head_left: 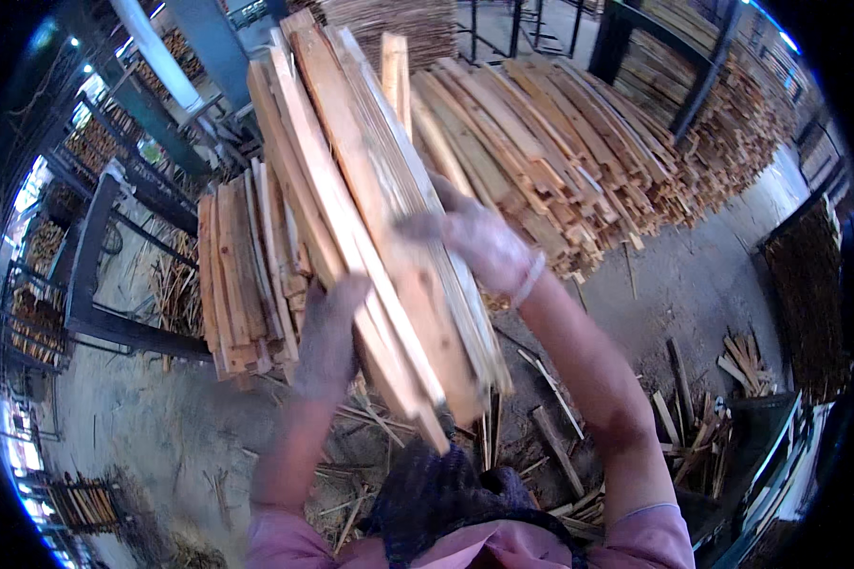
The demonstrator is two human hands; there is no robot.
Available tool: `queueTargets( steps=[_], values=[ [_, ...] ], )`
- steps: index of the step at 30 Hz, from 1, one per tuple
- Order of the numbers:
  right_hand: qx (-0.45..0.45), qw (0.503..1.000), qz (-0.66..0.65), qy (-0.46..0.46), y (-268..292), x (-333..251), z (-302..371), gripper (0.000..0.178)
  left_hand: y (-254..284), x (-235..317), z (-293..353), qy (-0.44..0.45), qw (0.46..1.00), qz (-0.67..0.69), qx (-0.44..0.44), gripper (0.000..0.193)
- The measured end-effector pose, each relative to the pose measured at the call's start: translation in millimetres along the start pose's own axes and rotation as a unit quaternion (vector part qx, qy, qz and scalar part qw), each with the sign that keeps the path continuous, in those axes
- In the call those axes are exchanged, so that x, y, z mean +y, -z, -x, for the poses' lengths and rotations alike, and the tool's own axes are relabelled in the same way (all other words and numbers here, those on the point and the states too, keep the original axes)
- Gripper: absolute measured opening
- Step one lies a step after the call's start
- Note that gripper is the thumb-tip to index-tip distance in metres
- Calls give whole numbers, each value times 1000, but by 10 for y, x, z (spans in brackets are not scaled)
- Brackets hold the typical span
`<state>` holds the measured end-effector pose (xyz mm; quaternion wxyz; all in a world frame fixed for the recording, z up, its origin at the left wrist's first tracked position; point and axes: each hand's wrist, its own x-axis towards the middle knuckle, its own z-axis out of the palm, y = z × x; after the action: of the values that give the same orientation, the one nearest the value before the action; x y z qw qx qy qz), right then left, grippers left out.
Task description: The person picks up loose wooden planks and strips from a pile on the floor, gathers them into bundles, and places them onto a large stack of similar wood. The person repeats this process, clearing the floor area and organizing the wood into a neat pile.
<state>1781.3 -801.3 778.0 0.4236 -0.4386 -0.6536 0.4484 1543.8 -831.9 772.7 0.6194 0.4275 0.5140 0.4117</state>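
A bundle of long wooden planks (pixel 351 190) lies between my two gloved hands, slanting from the upper left down toward my body. My left hand (pixel 327 327) grips the bundle's left edge, its thumb over the top and its other fingers out of sight beneath. On the right side, my right hand (pixel 474 237) clasps the bundle, with fingers reaching over the upper face; motion blurs them a little. Several boards are stacked flat together, and their near ends are uneven. The bundle's underside is hidden.
A big stack of planks (pixel 560 142) fills the back right, and a smaller stack (pixel 242 266) stands at the left. A dark metal frame (pixel 90 275) is further left. Wood scraps (pixel 560 450) litter the floor near me. A dark bin-like structure (pixel 759 446) stands at the lower right.
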Motion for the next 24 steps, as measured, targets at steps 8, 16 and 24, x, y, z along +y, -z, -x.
queueTargets(
  steps=[8,16,24],
  values=[
    [182,909,354,-122,-123,1331,-1106,74,1373,-801,-2472,-203,753,-605,157,86],
    [247,872,420,-53,-20,1665,-926,56,1128,-731,-2408,-253,736,-605,168,85],
    [331,859,370,-122,-316,1010,-901,75,1022,-672,-2404,-210,733,-621,183,85]
  ],
)
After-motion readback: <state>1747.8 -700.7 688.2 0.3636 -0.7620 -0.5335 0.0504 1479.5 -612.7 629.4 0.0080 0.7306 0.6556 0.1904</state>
